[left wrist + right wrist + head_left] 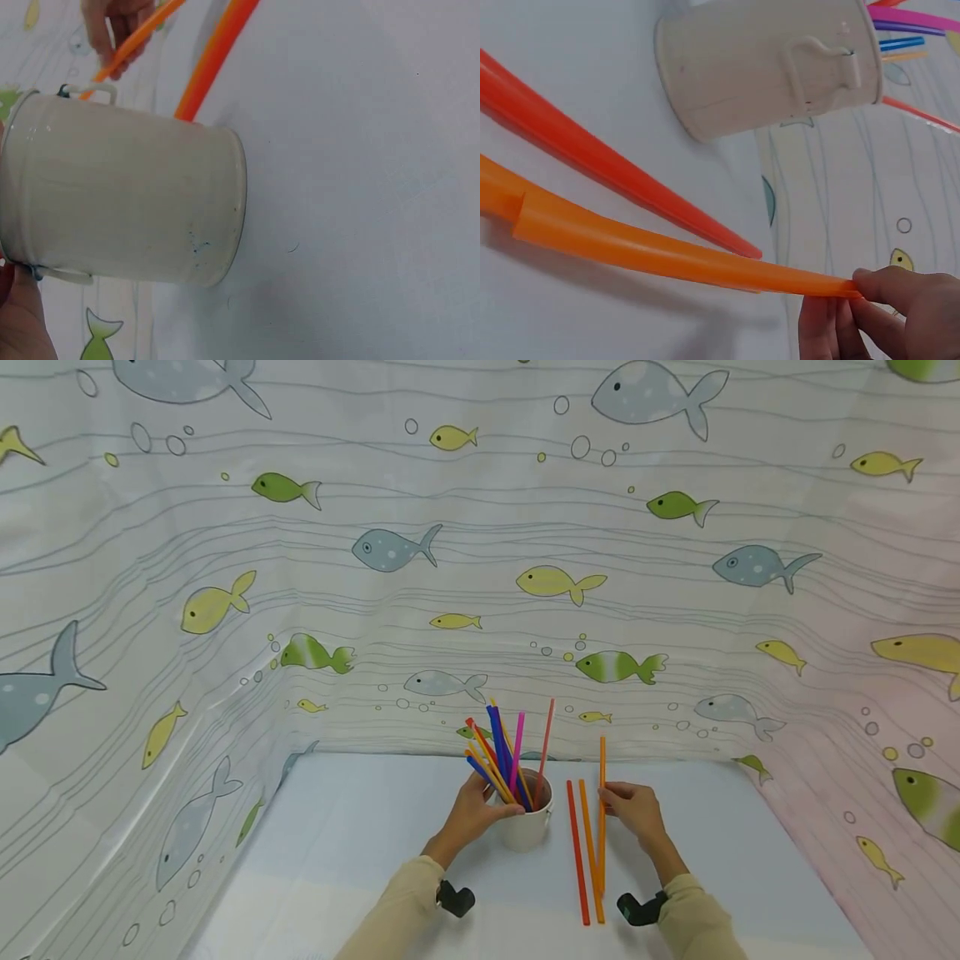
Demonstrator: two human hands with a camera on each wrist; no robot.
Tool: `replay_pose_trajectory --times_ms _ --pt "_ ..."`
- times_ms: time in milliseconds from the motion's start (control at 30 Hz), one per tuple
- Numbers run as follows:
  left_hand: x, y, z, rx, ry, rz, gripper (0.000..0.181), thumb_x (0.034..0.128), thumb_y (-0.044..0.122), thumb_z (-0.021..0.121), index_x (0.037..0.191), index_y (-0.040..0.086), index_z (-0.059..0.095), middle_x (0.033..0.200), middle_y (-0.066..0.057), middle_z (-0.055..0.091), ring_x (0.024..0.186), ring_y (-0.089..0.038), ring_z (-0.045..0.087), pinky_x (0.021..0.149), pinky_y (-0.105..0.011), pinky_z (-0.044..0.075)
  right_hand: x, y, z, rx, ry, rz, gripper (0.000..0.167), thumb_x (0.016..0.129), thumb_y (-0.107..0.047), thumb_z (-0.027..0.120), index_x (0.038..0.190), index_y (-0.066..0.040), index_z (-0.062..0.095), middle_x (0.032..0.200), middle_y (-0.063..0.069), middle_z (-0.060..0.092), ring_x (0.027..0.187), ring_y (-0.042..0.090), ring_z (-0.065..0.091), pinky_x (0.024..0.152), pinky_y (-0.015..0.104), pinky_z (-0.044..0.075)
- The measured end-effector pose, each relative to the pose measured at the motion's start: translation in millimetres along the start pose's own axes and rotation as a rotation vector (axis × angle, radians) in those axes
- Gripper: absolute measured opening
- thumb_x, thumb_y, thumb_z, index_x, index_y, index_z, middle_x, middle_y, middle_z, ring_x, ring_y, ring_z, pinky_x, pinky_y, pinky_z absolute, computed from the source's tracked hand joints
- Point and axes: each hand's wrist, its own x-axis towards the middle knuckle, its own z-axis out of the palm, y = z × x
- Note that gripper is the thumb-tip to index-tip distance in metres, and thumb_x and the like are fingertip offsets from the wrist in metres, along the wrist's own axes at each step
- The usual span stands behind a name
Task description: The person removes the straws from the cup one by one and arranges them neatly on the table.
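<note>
A white metal bucket (525, 831) with small side handles holds several coloured sticks (504, 760), blue, orange, red and pink. My left hand (472, 814) grips the bucket's rim from the left, thumb at the front. Between thumb and fingers, my right hand (633, 810) pinches an orange stick (602, 843) near its upper part; in the right wrist view the stick (667, 255) slants down from the fingertips. Just left of it, a red stick (577, 852) and another orange stick (589, 843) lie side by side on the table.
The white table (315, 860) is enclosed at the back and sides by a fish-patterned sheet (495, 643). Black wrist devices sit at both cuffs, the left one (456, 899) below the bucket, the right one (641, 910) beside the lying sticks.
</note>
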Motion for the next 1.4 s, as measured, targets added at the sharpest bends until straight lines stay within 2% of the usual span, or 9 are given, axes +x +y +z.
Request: replay_pose_trajectory --times_ms 233,300,567,1000,1400 --pt "11.9 -37.2 8.9 0.018 0.02 -0.013 0.073 0.0788 0.019 0.083 0.141 0.016 0.045 0.143 -0.005 0.047 0.137 -0.026 0.041 0.108 -0.044 0.038 -5.6 13.8 4.3 -0.039 -0.027 0.045 0.034 0.091 -0.016 0.069 0.114 0.009 0.066 0.1 0.019 0.07 0.08 0.021 0.07 0.071 0.034 0.06" --pt "12.9 -40.2 9.2 0.018 0.022 -0.019 0.073 0.0787 0.019 0.083 0.141 0.019 0.045 0.143 -0.003 0.047 0.136 -0.024 0.041 0.108 -0.043 0.038 -6.9 16.6 5.3 -0.059 -0.029 0.056 0.033 0.091 -0.016 0.07 0.113 0.009 0.067 0.099 0.017 0.071 0.079 0.02 0.07 0.069 0.032 0.06" --pt "13.4 -42.2 8.4 0.005 0.017 -0.004 0.073 0.0781 0.021 0.084 0.14 0.018 0.045 0.14 -0.002 0.049 0.136 -0.022 0.042 0.108 -0.042 0.038 -7.3 26.9 9.0 -0.134 -0.028 0.076 0.033 0.088 -0.018 0.072 0.108 0.007 0.07 0.091 0.013 0.072 0.073 0.016 0.066 0.064 0.029 0.057" --pt "11.2 -47.9 9.4 0.016 0.015 -0.013 0.074 0.0781 0.026 0.083 0.14 0.019 0.044 0.14 -0.002 0.049 0.136 -0.023 0.042 0.108 -0.043 0.038 -8.9 36.4 17.4 -0.227 -0.033 0.041 0.03 0.087 -0.019 0.073 0.102 0.007 0.072 0.08 0.008 0.071 0.067 0.015 0.065 0.058 0.028 0.056" --pt "11.3 -41.5 8.7 0.012 0.011 -0.016 0.075 0.0778 0.025 0.084 0.141 0.02 0.043 0.14 0.0 0.049 0.136 -0.02 0.042 0.108 -0.04 0.038 -13.6 25.1 19.8 -0.347 -0.009 -0.026 0.028 0.085 -0.018 0.073 0.098 0.007 0.073 0.078 0.009 0.071 0.065 0.015 0.063 0.056 0.029 0.053"
